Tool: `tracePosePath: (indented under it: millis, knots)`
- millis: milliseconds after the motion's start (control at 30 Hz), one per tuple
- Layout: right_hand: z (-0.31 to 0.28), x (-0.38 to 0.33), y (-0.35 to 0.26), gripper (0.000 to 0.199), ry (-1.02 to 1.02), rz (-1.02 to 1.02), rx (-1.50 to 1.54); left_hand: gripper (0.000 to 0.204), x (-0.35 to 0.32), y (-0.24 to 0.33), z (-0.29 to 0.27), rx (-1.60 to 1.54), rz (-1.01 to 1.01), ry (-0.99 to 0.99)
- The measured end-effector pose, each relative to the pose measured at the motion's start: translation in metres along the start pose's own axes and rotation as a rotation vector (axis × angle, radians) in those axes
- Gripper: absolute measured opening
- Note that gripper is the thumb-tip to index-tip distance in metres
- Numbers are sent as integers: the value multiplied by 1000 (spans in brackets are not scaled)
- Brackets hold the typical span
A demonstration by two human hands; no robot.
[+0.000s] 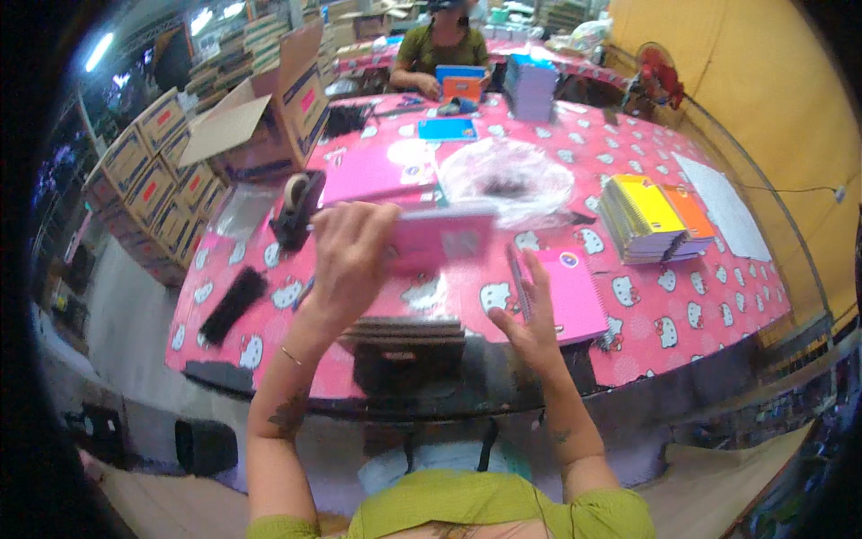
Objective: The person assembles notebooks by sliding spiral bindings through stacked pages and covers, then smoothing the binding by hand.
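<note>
My left hand (352,260) is raised over the middle of the table, its fingers wrapped round the left end of a pink notebook (442,241). That notebook is tilted and smeared by motion. My right hand (530,328) has thumb and fingers apart, at the left edge of a pink spiral notebook (579,301) lying on the table; whether it touches the notebook I cannot tell. Between my forearms, at the near edge, stands a dark holder (404,368) with brown slats along its top. Beyond my left hand lies a larger pink stack (377,172), partly hidden.
A tape dispenser (298,211) and a black brush-like strip (233,304) lie left. Clear plastic (507,175) is crumpled mid-table. Yellow (642,216) and orange spiral notebooks (690,216) sit right. An open carton (260,126) stands far left. Across the table, a person (442,54) holds notebooks.
</note>
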State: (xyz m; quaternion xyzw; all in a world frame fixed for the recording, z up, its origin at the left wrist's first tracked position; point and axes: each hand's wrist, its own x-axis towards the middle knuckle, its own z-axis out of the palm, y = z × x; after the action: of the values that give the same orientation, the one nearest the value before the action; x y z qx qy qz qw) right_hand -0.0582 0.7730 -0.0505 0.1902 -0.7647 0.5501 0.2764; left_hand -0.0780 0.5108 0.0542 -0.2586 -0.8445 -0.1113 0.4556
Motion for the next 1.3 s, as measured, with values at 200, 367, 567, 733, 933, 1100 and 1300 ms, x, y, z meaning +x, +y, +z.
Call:
tracePosePath:
  millis: [200, 367, 567, 733, 933, 1100, 1300]
  knots:
    - [26, -46, 22, 31, -191, 278, 402, 29, -21, 37, -27, -216, 34, -213]
    - [40, -55, 17, 24, -223, 222, 189, 28, -16, 49, -52, -190, 65, -303]
    - [46, -54, 7, 44, -235, 260, 296, 28, -48, 41, -43, -133, -13, -350]
    - [69, -69, 13, 64, -252, 326, 464, 38, -139, 43, -3, -147, -407, -110]
    - [70, -68, 26, 70, -278, 247, 430, 52, -249, -27, 29, -1027, -1024, 181]
    - [-75, -21, 23, 82, -455, -75, -329, 43, -309, -205, -48, 542, -786, -431]
    - [-136, -41, 86, 54, -635, -57, -760, 34, -317, -225, -38, 618, -620, -463]
